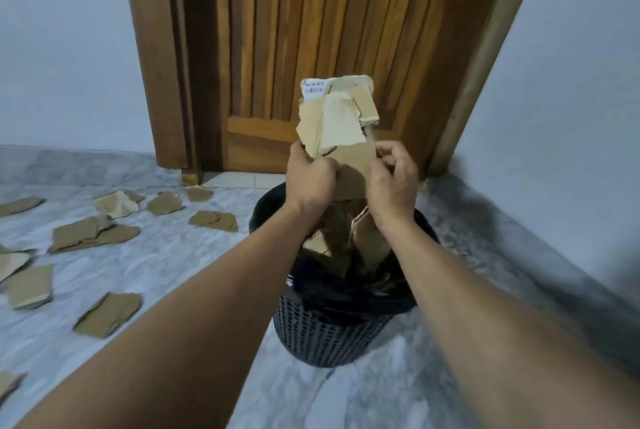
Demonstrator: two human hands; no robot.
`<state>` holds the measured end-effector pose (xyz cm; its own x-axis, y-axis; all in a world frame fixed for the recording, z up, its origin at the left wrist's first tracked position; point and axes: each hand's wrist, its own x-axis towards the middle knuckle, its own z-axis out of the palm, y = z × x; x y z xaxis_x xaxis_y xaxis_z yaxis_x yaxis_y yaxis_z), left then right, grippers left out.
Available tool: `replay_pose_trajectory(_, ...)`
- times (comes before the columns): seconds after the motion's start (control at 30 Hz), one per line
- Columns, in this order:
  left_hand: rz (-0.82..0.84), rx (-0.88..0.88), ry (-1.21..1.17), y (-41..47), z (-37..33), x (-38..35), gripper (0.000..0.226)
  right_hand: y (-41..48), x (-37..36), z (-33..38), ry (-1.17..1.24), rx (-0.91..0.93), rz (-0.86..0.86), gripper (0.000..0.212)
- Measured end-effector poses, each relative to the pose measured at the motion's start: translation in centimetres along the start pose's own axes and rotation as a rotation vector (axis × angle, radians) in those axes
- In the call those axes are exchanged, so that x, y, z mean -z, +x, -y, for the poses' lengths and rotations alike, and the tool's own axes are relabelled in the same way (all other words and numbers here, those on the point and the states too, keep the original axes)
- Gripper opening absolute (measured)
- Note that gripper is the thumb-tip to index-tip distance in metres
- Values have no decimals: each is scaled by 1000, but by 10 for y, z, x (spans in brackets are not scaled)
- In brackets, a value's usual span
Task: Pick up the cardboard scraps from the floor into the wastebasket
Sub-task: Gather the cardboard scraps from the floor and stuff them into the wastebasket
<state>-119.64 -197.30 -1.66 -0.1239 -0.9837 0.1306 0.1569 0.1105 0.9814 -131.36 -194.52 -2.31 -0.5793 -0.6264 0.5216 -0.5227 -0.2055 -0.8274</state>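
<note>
A stack of brown cardboard scraps [341, 120], one with a white label at its top, stands upright above the black mesh wastebasket [322, 335]. My left hand [310, 179] grips the stack's lower left edge and my right hand [393, 179] grips its lower right edge. Inside the basket, lined with a black bag, more cardboard pieces [367, 241] stick up below my hands. Several loose scraps [93, 234] lie on the marble floor to the left.
A wooden door [311, 30] and its frame stand right behind the basket. A pale wall [571, 117] closes the right side, meeting the floor in a corner. More scraps [109, 314] lie near my left forearm.
</note>
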Motion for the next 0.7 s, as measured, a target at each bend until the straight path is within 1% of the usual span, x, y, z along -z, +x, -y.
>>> replay_pose_trajectory(0.07, 46, 41, 136, 0, 7, 7, 51, -4, 14, -19, -109, -65, 79, 13)
replay_pose_trajectory(0.1, 40, 56, 197, 0, 9, 12, 48, -6, 20, -24, -166, -96, 109, 16)
replay_pose_trajectory(0.17, -1, 71, 284, 0, 10, 24, 44, -10, 30, -23, -232, -131, 109, 23)
replay_pose_trajectory(0.23, -36, 30, 380, -6, 6, 40, 40, -14, 34, -13, -269, -116, 60, 24)
replay_pose_trajectory(0.3, -77, -17, 451, -16, 1, 61, 39, -22, 29, 4, -286, -72, 25, 20)
replay_pose_trajectory(0.37, -118, -49, 497, -30, 0, 87, 41, -34, 16, 22, -285, -23, 41, 15)
replay_pose_trajectory(0.43, -160, -67, 550, -48, 6, 124, 44, -53, -6, 39, -297, 30, 100, 15)
replay_pose_trajectory(0.53, -240, -46, 651, -80, 31, 194, 45, -91, -51, 55, -355, 130, 237, 25)
replay_pose_trajectory(0.6, -317, 15, 772, -107, 54, 244, 45, -120, -83, 58, -411, 214, 350, 33)
replay_pose_trajectory(0.7, -422, 129, 953, -160, 96, 313, 47, -165, -130, 54, -434, 286, 507, 41)
